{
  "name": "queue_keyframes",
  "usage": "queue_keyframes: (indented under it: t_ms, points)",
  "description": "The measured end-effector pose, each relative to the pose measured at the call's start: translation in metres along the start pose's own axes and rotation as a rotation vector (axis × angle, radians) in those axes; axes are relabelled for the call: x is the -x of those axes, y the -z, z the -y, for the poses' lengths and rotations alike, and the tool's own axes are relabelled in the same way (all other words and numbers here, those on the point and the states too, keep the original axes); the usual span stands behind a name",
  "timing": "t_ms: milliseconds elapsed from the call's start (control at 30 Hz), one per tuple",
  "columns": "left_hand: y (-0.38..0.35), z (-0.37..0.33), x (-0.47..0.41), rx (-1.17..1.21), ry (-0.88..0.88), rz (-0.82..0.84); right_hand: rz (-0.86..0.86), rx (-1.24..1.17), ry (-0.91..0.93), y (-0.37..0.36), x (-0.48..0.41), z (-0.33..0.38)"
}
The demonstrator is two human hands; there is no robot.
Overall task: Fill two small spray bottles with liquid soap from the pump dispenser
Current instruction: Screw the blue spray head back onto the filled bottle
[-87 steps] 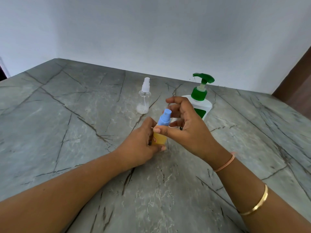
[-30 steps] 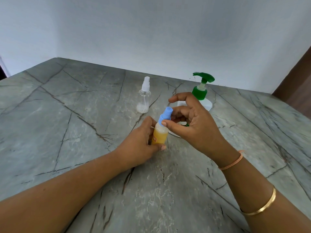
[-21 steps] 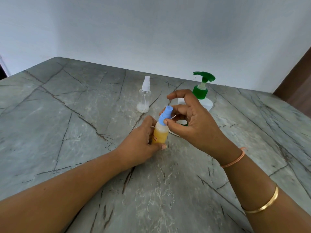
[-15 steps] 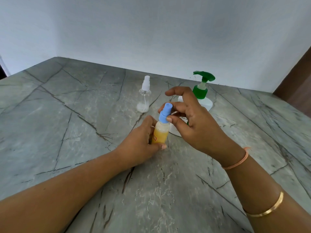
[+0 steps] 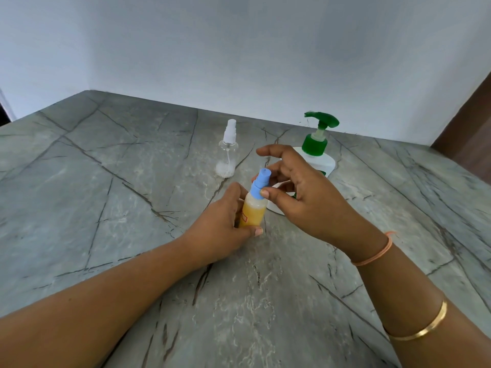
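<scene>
A small yellow spray bottle [image 5: 252, 212] with a blue spray cap [image 5: 260, 184] stands on the marble table, tilted slightly right. My left hand [image 5: 223, 227] grips its body. My right hand [image 5: 303, 192] pinches the blue cap's collar between thumb and fingers, index finger raised above. Behind them a clear spray bottle [image 5: 228, 152] with a white cap stands upright with a little white foam at its bottom. The white pump dispenser [image 5: 317, 155] with a green pump head stands behind my right hand, its lower part hidden.
The grey veined marble table [image 5: 106, 208] runs to a white wall at the back. A brown wooden panel [image 5: 467, 128] rises at the far right edge.
The blue cap has risen a little higher on the yellow bottle. My right hand's fingers have shifted around the cap; my left hand has stayed on the bottle's body.
</scene>
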State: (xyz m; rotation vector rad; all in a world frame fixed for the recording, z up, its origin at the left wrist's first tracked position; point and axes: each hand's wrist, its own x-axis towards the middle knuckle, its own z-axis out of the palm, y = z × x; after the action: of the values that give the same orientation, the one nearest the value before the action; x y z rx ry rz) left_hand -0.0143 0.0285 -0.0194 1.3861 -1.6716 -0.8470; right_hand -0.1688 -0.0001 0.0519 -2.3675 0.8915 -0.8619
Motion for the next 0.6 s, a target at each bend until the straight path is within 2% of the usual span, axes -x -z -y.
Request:
queue_keyframes:
  t_ms: [333, 467, 600]
  points:
    - [0.000, 0.002, -0.001, -0.055, -0.030, -0.024, -0.158, 0.143, -0.049, -0.014, -0.001, 0.002]
    - [0.000, 0.001, 0.000, -0.136, -0.046, -0.056, -0.060, 0.054, -0.122, -0.010, 0.001, 0.002]
    - [0.001, -0.001, 0.000, -0.092, -0.005, -0.029, 0.025, -0.112, -0.113, 0.000, 0.003, 0.004]
